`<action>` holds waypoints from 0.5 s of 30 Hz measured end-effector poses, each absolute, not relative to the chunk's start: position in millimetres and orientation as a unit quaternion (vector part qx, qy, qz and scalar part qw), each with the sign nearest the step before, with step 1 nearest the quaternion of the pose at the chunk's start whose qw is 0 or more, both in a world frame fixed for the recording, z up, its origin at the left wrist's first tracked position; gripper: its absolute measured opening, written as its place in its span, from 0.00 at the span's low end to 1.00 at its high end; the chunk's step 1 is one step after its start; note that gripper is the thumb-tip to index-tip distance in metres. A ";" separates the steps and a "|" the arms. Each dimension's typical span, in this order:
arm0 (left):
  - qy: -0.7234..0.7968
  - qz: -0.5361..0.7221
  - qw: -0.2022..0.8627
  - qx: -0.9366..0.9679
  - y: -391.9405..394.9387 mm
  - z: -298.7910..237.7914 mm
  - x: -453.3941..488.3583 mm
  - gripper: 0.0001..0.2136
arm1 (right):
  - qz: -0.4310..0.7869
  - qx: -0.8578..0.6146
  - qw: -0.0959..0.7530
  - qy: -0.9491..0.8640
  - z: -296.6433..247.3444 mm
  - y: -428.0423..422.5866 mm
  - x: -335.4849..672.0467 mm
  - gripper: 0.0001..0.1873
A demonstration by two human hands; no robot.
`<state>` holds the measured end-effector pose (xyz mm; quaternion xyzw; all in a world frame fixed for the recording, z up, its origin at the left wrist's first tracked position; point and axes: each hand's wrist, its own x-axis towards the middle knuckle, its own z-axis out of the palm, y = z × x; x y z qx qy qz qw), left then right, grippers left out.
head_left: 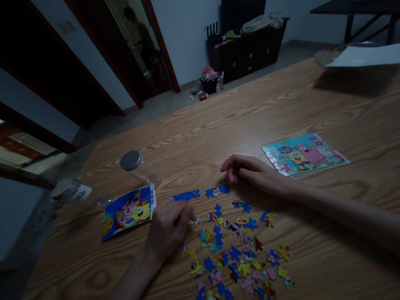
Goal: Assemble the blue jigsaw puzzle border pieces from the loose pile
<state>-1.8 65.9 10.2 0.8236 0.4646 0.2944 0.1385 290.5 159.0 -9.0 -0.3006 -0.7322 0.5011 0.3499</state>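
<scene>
My left hand (169, 225) rests on the table with its fingers curled down. A small pale jigsaw piece (194, 221) shows at its fingertips, partly hidden. Just beyond it lies a joined blue strip of puzzle (187, 195). My right hand (249, 172) lies on its side, fingers loosely bent and apart, with nothing seen in it. Beside its fingertips is a second short joined strip (217, 191), blue with a pink and yellow figure. Loose jigsaw pieces (245, 268) in blue, yellow and pink spread across the wood between my forearms.
A cartoon picture card (129, 211) lies left of my left hand, and another picture sheet (305, 154) is right of my right hand. Two clear jars with metal lids (132, 160) (64, 188) stand at the left. White paper (374, 55) sits far right. A person (144, 37) is beyond the doorway.
</scene>
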 end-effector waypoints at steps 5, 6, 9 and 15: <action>0.496 0.301 0.140 0.803 69.7 6.9 -7.0 0.26 | 0.503 -0.309 0.336 -0.734 -4.1 156.7 289.9 0.16; 0.493 0.298 0.144 0.804 69.6 6.6 -6.8 0.25 | 0.503 -0.309 0.334 -0.735 -3.3 156.2 289.8 0.16; 0.482 0.286 0.157 0.813 68.8 5.9 -5.4 0.24 | 0.501 -0.309 0.330 -0.738 -3.0 155.7 289.3 0.15; 0.497 0.293 0.153 0.803 70.2 6.2 -6.3 0.25 | 0.496 -0.303 0.328 -0.744 -4.9 156.6 289.2 0.16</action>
